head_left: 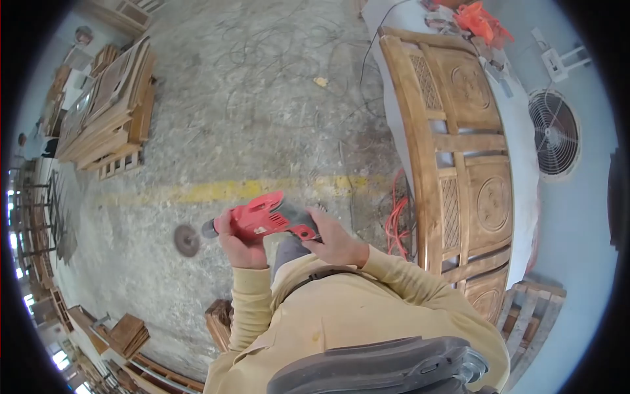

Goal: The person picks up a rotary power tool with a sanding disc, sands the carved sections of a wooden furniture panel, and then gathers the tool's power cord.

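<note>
In the middle of the head view I hold a red and black angle grinder [257, 219] above the floor, roughly level. My left hand [239, 243] is wrapped round its front body, close to the dark grey head. A round brown-grey disc [187, 241] shows just beyond that head; the join between the two is hard to make out. On the black rear end of the tool, my right hand [333, 240] is closed, its thumb on top.
On the right, a carved wooden panel [425, 141] lies on a white-covered bench. An orange-red cable [396, 220] is coiled on the floor beside it. Stacked wooden panels [118, 108] stand at the left. A wall fan [554, 133] is at far right, with a wooden pallet [535, 322] below.
</note>
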Tool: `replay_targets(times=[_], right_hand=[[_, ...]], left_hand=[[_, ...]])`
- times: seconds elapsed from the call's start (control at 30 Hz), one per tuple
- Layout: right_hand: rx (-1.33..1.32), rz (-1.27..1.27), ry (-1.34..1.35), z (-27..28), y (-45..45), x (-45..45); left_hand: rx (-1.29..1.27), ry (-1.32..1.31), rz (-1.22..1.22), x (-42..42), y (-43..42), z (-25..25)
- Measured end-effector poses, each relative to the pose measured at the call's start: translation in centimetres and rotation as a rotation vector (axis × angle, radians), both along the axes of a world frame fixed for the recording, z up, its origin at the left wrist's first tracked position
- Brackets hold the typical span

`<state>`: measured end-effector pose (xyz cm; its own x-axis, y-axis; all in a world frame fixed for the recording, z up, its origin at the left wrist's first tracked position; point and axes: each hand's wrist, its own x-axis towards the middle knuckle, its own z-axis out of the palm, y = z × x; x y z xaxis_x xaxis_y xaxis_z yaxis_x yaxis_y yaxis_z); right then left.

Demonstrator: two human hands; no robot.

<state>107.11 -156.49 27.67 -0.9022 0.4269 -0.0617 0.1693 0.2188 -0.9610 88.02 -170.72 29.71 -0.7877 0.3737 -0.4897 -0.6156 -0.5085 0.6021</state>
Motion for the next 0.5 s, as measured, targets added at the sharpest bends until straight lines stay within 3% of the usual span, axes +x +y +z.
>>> replay_targets(times=[0.07, 0.2, 0.3, 0.47, 0.5], right_hand=[[0.016, -0.004, 0.012, 1.2, 3.2, -3.0], [0.037, -0.094, 0.069, 0.7, 8.0, -8.1], [0.025, -0.199, 0.020, -0.3, 11.6, -11.8], [0.177, -0.400, -0.168, -1.7, 19.7, -17.7], [0.243, -0.458, -0.106, -2.3, 21.2, -18.9]], left_hand=[[-0.015, -0.081, 0.024, -2.9, 3.4, 1.5], [-0.002, -0.002, -0.004, -8.2, 10.5, 2.8], [0.019, 0.023, -0.059, -12.3, 16.5, 2.0], [0.000, 0.051, -0.198, -18.3, 26.9, 0.7], [0.008, 0.027, -0.238, -19.6, 29.2, 0.3]])
